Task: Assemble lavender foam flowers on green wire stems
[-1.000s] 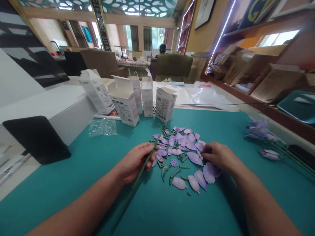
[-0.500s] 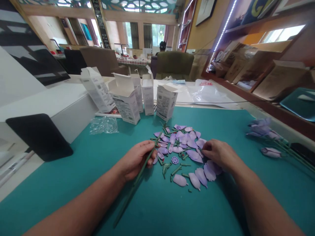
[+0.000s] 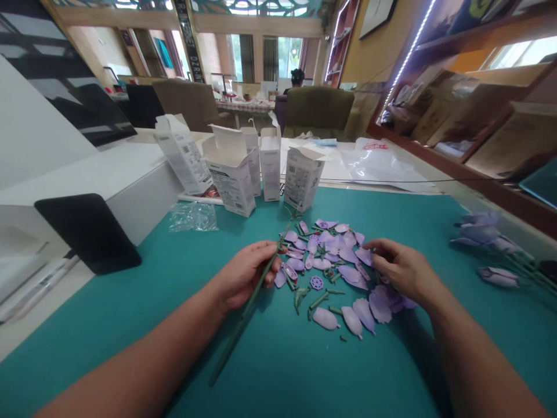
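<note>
Teal and flat, the worktop [image 3: 278, 377] spreads beneath both hands, with upright white printed cardboard boxes [image 3: 231, 183] along its far side. The left hand [image 3: 248, 274] has its grip clamped on a long, thin green stem [image 3: 243, 320], which slants from the near side up toward loose, thin lilac petal-shaped pieces [image 3: 350, 274]. The right hand [image 3: 402, 271] is at their right edge, fingers bent at a broad pale lilac petal [image 3: 364, 256]; whether that grip is closed on it or only touching, I cannot tell. The step in hand looks like steadying the stem while picking among the pieces. The next move seems to call for a light pinch, since petals overlap and short green tubes [image 3: 319, 300] and a round, spoked purple ring [image 3: 317, 283] lie close by.
</note>
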